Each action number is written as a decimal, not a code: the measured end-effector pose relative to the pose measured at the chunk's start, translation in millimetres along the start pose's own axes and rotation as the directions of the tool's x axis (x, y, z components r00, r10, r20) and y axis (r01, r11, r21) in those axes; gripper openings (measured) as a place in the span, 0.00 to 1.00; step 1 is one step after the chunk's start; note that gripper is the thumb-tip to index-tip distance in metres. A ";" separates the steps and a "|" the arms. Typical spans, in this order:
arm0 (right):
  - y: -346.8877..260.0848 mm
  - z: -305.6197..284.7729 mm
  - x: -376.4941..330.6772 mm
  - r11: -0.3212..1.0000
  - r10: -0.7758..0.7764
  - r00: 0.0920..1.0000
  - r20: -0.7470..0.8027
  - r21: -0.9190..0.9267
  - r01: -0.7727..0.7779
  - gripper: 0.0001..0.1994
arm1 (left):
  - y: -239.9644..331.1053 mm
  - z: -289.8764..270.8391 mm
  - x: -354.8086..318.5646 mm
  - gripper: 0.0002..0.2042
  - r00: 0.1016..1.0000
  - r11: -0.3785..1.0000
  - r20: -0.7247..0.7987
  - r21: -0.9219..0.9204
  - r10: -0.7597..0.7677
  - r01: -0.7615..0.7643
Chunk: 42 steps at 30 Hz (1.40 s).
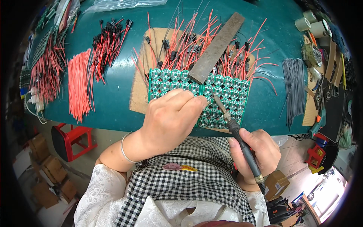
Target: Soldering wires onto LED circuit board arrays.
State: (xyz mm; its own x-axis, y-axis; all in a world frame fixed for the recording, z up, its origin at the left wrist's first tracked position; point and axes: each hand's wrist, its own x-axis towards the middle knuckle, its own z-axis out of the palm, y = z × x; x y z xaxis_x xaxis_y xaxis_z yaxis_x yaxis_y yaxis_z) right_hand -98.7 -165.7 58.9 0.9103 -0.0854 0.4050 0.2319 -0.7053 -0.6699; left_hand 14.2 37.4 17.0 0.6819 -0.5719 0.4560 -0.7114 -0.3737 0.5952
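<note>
My right hand (261, 153) grips a soldering iron (244, 142) by its dark handle. The iron's tip rests on or just over a panel of green circuit boards (230, 100). Left of the tip, my left hand (172, 117) is closed in a pinch above the panel. What its fingertips hold is hidden or too small to name. Across the panel's far edge lies a flat metal bar (219, 45), set at a slant. Red and dark wires with black connectors (181, 49) fan out behind the panel, partly under the bar. A brown board (138, 94) lies beneath it all.
To the left lie a bundle of red wires (79, 85), connectors on red wires (109, 45) and wired boards (47, 64). Grey wires (294, 90) lie at right, beside hand tools (319, 94) and white spools (319, 29). A red stool (75, 140) stands below the table's left edge.
</note>
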 end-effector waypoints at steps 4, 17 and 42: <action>1.6 -0.1 -0.9 0.999 -0.029 1.000 -0.002 -0.013 0.029 0.16 | -0.3 1.0 1.8 0.12 1.000 1.000 -0.001 -0.008 0.004 -0.004; -0.6 -3.6 2.5 1.000 -0.005 1.000 0.021 -0.020 0.006 0.16 | -2.6 1.2 1.7 0.12 1.000 1.000 0.026 0.000 0.012 -0.012; 1.2 -5.7 1.9 1.000 -0.016 1.000 0.010 0.004 0.016 0.15 | 0.1 -2.0 0.2 0.12 0.998 0.999 0.063 -0.022 -0.021 0.023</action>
State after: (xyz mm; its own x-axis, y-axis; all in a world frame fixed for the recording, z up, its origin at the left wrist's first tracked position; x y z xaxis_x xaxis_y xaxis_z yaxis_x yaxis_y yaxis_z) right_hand -98.7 -170.7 62.4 0.9101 -0.0668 0.4091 0.2478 -0.7035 -0.6661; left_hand 14.6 38.7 18.5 0.6848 -0.6090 0.4002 -0.6917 -0.3704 0.6199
